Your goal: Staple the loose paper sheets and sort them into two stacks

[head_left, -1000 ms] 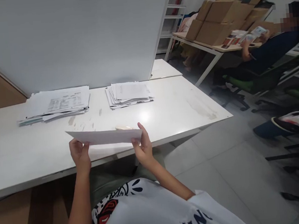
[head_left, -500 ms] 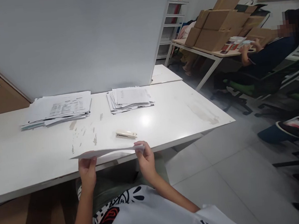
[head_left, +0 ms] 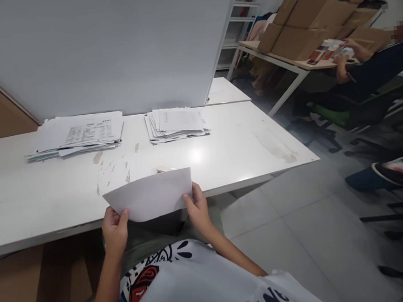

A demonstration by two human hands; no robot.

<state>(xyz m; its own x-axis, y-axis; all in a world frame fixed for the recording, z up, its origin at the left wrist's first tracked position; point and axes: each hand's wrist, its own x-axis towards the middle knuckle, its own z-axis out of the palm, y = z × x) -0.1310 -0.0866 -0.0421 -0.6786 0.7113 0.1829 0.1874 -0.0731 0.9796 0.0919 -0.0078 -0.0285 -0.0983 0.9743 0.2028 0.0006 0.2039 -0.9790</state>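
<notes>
Between my two hands a blank-looking white sheet of paper is held up, tilted, at the near edge of the white table. My left hand pinches its lower left corner, thumb in front. On the right side, my right hand grips the edge with the thumb over the face. Behind the paper's top edge a cream stapler lies on the table, mostly hidden. Farther back rest a wide stack of printed papers and a smaller stack of papers.
A grey-white panel stands along the table's back, with a cardboard box at its left. At the right, a person sits at another table with stacked cardboard boxes. A blue bin stands on the floor.
The paper was nearly edge-on and flat; now it is tilted up so its face shows, and it covers most of the stapler. Both hands keep their hold. The view has shifted slightly.
</notes>
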